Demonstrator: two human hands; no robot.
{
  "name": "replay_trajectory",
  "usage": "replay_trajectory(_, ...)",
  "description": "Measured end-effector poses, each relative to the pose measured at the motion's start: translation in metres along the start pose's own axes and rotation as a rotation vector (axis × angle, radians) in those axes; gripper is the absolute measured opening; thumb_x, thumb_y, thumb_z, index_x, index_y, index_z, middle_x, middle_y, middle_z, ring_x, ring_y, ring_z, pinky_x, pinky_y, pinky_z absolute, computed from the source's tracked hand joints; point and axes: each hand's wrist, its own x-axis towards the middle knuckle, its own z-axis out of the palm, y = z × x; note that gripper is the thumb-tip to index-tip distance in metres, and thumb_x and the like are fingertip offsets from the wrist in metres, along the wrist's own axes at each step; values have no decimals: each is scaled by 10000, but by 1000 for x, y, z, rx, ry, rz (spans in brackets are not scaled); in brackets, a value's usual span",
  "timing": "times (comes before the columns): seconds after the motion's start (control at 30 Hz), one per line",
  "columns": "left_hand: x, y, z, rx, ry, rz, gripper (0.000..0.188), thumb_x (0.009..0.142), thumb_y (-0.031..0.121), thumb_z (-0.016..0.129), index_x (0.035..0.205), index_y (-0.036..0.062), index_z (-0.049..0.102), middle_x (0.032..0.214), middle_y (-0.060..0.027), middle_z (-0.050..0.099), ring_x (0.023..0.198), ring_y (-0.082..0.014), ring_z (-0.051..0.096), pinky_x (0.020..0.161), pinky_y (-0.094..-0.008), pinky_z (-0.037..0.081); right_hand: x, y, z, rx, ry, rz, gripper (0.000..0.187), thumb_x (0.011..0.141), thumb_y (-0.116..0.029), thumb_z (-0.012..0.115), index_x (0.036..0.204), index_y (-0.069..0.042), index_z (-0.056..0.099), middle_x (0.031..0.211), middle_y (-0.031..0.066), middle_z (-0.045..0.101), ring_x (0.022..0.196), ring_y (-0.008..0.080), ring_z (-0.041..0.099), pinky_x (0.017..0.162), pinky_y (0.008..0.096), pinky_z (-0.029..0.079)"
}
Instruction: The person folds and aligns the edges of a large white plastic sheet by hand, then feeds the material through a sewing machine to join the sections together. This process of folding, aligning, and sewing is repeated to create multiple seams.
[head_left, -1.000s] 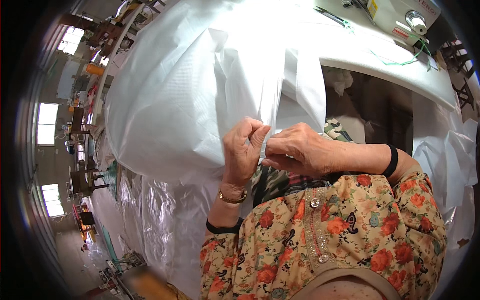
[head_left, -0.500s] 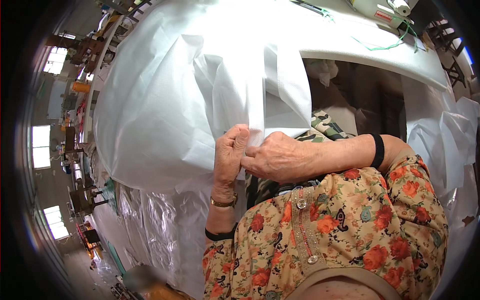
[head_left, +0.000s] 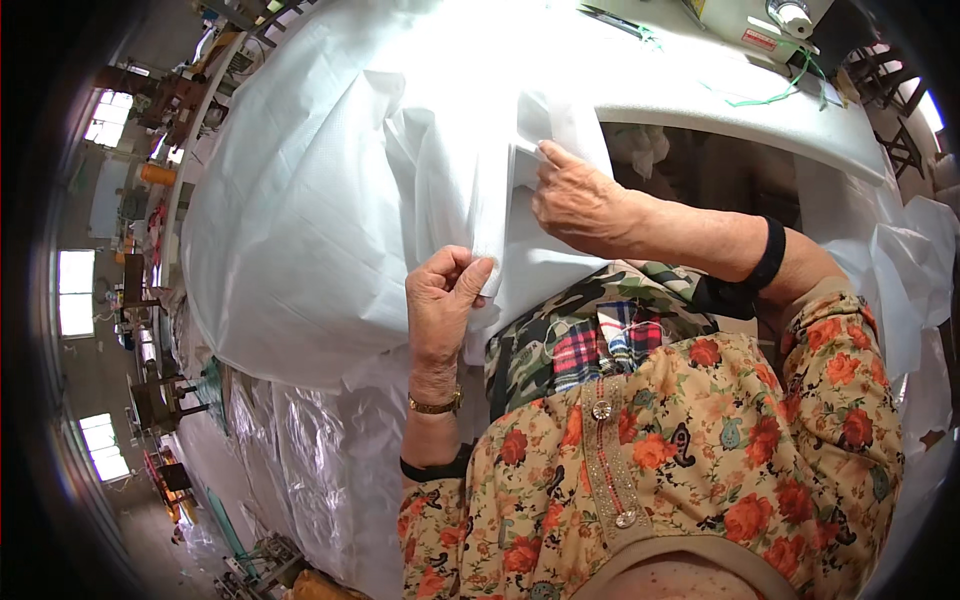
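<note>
A folded strip (head_left: 490, 215) of white fabric (head_left: 310, 230) is pinched between the thumb and forefinger of the left hand (head_left: 437, 300), with the other fingers bent in toward the palm. The fabric is spread as a broad, creased sheet to the left of those fingertips and beyond them, where its upper part is washed out by glare. Farther out than the left fingertips and to their right, the right hand (head_left: 585, 205) is held with its fingers curled and one tip laid over the fabric; whether any cloth is pinched there cannot be told, as the undersides of the fingers are hidden. On the near side of the left fingers, a gold-coloured watch (head_left: 434, 404) is worn at the wrist, and shiny plastic sheeting (head_left: 310, 450) is seen lower to the left. Camouflage cloth (head_left: 530, 345) and a plaid piece (head_left: 578, 352) are seen over the lap, nearer the body than the right fingers. Beyond the right fingers, a white table (head_left: 700, 112) is reached by the fabric; on it, green thread (head_left: 765, 100) is strewn farther right, near a partly visible machine (head_left: 745, 25).
</note>
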Motion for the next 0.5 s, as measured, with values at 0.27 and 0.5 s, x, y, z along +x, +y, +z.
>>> replay_trajectory(0.27, 1, -5, -10, 30, 1, 43, 155, 918, 148, 711, 829, 33, 657, 679, 35, 600, 574, -19, 506, 524, -174, 409, 0, -14, -21, -72, -490, -24, 161, 864, -221, 632, 798, -140, 755, 723, 30, 701, 724, 164, 650, 655, 351, 430)
replay_trajectory(0.5, 3, 7, -8, -32, -64, 56, 152, 919, 133, 706, 830, 22, 651, 685, 28, 594, 592, -26, 501, 525, -186, 397, -30, -8, -41, 152, -336, -159, 226, 877, -192, 632, 694, -65, 671, 651, 64, 667, 597, 169, 648, 513, 361, 493)
